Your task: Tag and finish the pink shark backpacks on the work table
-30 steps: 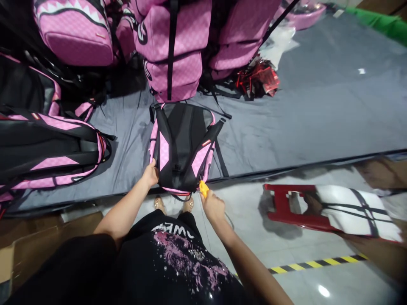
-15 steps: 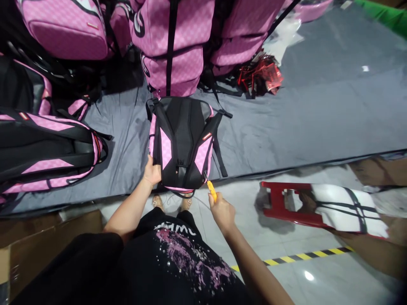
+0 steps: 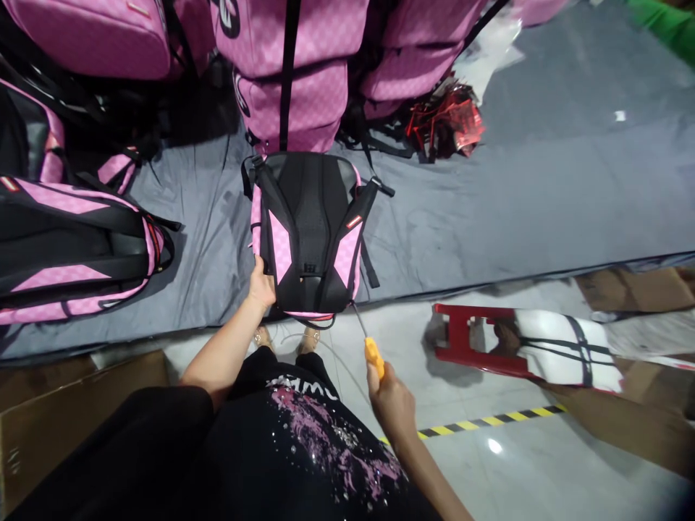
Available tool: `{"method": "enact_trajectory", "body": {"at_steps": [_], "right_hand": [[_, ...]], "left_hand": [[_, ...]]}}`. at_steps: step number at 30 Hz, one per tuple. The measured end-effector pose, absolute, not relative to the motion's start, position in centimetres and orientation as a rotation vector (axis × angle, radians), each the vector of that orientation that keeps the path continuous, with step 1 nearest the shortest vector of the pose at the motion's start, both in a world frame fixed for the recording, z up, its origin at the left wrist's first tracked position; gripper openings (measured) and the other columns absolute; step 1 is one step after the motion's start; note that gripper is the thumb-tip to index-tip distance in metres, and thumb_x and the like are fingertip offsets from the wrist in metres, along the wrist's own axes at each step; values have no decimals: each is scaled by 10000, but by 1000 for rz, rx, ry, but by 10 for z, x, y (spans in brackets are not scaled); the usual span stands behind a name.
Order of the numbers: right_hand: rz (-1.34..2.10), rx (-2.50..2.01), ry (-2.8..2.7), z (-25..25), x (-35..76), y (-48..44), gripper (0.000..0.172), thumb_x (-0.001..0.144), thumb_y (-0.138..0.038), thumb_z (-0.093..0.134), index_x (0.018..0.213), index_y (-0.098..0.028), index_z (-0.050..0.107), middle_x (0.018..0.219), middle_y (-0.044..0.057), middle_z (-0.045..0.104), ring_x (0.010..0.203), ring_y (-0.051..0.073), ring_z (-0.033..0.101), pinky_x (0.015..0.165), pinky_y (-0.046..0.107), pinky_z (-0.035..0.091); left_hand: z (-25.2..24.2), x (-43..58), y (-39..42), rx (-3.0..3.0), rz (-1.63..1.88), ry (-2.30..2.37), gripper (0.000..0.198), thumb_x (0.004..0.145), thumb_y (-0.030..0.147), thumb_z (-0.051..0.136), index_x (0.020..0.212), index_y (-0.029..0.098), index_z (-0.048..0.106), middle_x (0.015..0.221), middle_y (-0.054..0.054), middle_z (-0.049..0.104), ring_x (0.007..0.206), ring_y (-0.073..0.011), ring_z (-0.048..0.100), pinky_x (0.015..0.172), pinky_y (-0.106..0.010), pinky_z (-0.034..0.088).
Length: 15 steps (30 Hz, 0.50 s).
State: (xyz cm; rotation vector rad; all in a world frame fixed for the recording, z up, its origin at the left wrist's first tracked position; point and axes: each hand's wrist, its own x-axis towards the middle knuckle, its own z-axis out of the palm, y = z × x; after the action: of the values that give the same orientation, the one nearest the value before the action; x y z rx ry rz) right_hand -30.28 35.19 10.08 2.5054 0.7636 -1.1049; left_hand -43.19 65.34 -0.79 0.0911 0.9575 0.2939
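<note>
A pink and black backpack (image 3: 309, 231) lies straps-up at the near edge of a table covered in grey cloth (image 3: 489, 210). My left hand (image 3: 261, 286) grips its lower left corner. My right hand (image 3: 388, 394) is closed round the orange handle of a thin metal-shafted tool (image 3: 373, 356). The tool's tip points up at the backpack's lower right corner, and a thin pale cord runs from the tool toward the bag's bottom edge.
More pink backpacks (image 3: 304, 79) are piled at the back, and one lies on its side at the left (image 3: 76, 253). Crumpled red packaging (image 3: 445, 123) sits behind. A red stool (image 3: 478, 340) with a white cushion stands on the floor to the right. Cardboard boxes (image 3: 59, 412) are at the lower left.
My right hand has drawn back and down from the backpack's lower right corner, taking the orange-handled tool with it. My left hand stays on the left corner.
</note>
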Motion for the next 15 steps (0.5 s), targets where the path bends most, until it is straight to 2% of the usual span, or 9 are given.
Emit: {"method": "enact_trajectory", "body": {"at_steps": [7,11,13,15], "right_hand": [[-1401,2368,758,101,-347,360,332,1014,-448,379,1101,-184,561,846,90,727,756,215,693,605,262,353],[-1481,2290,707,95,-343,382,400,1032,-459,284,1148,-180,547,915,112,740,848,238,712,666,291,409],[-1490,2288,720,96,-343,387,423,1028,-463,270,1144,-167,549,928,123,739,881,261,711,689,309,429],[-1535,2289,747,97,-344,392,441,1020,-478,278,1162,-163,552,957,128,737,920,277,707,715,321,445]], "left_hand": [[-12,-427,658,187,243,915,980,852,815,150,1318,50,548,1072,-205,714,1123,-341,646,987,-515,497],[11,-442,640,673,128,1259,810,909,724,221,1277,85,555,1159,-212,678,1177,-342,611,990,-525,489],[29,-458,616,967,137,1447,670,916,633,396,1353,133,488,1354,-201,574,1323,-332,496,1086,-528,407],[41,-467,588,1338,137,1388,648,878,487,569,1435,194,413,1548,-152,376,1469,-308,286,1195,-507,248]]}}
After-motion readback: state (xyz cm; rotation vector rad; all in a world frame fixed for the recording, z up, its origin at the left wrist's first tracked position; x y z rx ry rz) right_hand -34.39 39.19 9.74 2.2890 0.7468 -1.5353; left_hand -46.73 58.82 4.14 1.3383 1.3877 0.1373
